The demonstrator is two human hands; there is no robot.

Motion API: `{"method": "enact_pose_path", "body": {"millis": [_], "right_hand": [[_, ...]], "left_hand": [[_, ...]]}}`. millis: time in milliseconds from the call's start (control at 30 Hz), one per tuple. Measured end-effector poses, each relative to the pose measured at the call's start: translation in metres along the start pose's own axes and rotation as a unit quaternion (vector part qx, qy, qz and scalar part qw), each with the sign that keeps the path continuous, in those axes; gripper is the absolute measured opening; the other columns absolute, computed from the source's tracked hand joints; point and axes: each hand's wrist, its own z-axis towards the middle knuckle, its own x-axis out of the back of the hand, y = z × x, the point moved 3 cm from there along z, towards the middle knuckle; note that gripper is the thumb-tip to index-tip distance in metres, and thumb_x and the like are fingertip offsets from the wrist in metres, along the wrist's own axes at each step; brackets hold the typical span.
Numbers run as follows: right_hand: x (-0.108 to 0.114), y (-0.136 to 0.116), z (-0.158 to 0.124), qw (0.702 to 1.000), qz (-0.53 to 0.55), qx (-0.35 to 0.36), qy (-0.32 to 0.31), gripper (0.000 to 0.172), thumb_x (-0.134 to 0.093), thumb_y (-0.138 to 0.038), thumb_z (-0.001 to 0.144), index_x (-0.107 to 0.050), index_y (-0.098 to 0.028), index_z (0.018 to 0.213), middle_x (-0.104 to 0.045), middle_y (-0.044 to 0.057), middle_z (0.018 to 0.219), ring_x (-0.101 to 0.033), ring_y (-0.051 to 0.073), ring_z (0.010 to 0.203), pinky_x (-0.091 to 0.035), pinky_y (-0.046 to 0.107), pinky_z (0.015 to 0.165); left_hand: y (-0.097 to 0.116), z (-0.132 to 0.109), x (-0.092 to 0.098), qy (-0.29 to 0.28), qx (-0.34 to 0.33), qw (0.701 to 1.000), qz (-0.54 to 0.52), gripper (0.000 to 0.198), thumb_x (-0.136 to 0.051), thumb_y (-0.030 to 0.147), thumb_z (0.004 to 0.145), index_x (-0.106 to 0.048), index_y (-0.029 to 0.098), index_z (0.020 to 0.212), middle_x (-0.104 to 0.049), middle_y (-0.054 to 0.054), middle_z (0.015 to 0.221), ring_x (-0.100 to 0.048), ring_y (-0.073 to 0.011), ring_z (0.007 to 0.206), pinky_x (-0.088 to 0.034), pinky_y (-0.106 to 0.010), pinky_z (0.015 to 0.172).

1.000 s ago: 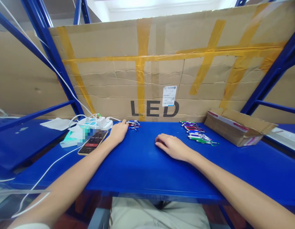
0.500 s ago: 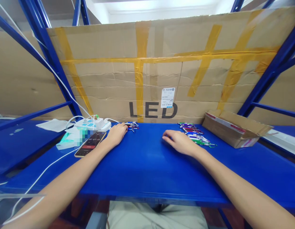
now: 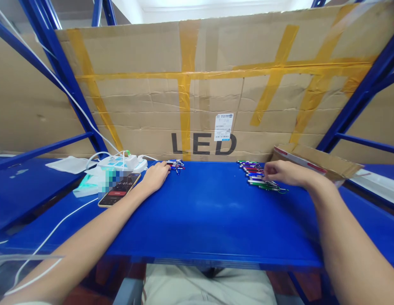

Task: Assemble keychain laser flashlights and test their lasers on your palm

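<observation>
My left hand rests on the blue tabletop, its fingertips at the left end of a small group of pens near the back edge. Whether it grips one cannot be made out. On the right, my right hand is over the right part of a longer row of coloured pens with clips. Its fingers are curled together at the pens, and what lies between them is too small to tell. A green pen is at the near end of that row.
An open cardboard box stands behind my right hand. Left of my left hand are a phone, a white power strip, a pack and white cables. A large cardboard sheet closes off the back of the blue table.
My right hand has moved right from the middle of the table to the row of pens, and its fingers have curled. My left hand has stayed by the small group of pens.
</observation>
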Motion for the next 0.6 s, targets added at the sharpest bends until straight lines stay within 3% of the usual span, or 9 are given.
{"method": "enact_pose_path", "body": {"millis": [167, 267, 467, 600], "right_hand": [[-0.007, 0.004, -0.010, 0.993, 0.068, 0.023, -0.095, 0.023, -0.084, -0.041, 0.073, -0.072, -0.022, 0.076, -0.070, 0.005, 0.071, -0.061, 0.021, 0.067, -0.044, 0.033, 0.063], [-0.012, 0.001, -0.007, 0.993, 0.048, 0.014, -0.104, 0.019, -0.087, -0.033, 0.066, -0.074, -0.023, 0.077, -0.072, 0.003, 0.074, -0.063, 0.022, 0.071, -0.045, 0.032, 0.066], [-0.015, -0.006, 0.000, 0.996, -0.064, -0.030, -0.055, 0.018, -0.080, -0.024, 0.067, -0.071, -0.023, 0.083, -0.073, 0.001, 0.078, -0.064, 0.020, 0.071, -0.041, 0.028, 0.063], [-0.014, -0.014, -0.002, 0.996, -0.062, -0.024, -0.066, 0.013, -0.080, -0.023, 0.069, -0.072, -0.023, 0.079, -0.073, 0.002, 0.076, -0.065, 0.020, 0.069, -0.041, 0.028, 0.061]], "left_hand": [[0.005, -0.001, 0.003, 0.032, -0.001, 0.998, -0.048, 0.029, -0.052, 0.031, 0.111, -0.076, 0.016, 0.116, -0.073, -0.015, 0.121, -0.071, -0.0314, 0.115, -0.056, -0.040, 0.097], [0.011, -0.003, 0.007, 0.057, -0.004, 0.994, -0.092, 0.032, -0.050, 0.038, 0.112, -0.076, 0.020, 0.116, -0.076, -0.010, 0.121, -0.072, -0.0268, 0.111, -0.056, -0.036, 0.096], [0.020, -0.010, 0.016, 0.121, -0.023, 0.967, -0.222, 0.031, -0.055, 0.043, 0.108, -0.078, 0.021, 0.110, -0.079, -0.007, 0.112, -0.070, -0.0237, 0.091, -0.054, -0.035, 0.087], [0.022, -0.012, 0.016, 0.117, -0.041, 0.961, -0.246, 0.032, -0.055, 0.043, 0.108, -0.078, 0.020, 0.111, -0.079, -0.007, 0.111, -0.069, -0.0221, 0.086, -0.053, -0.034, 0.085]]}}
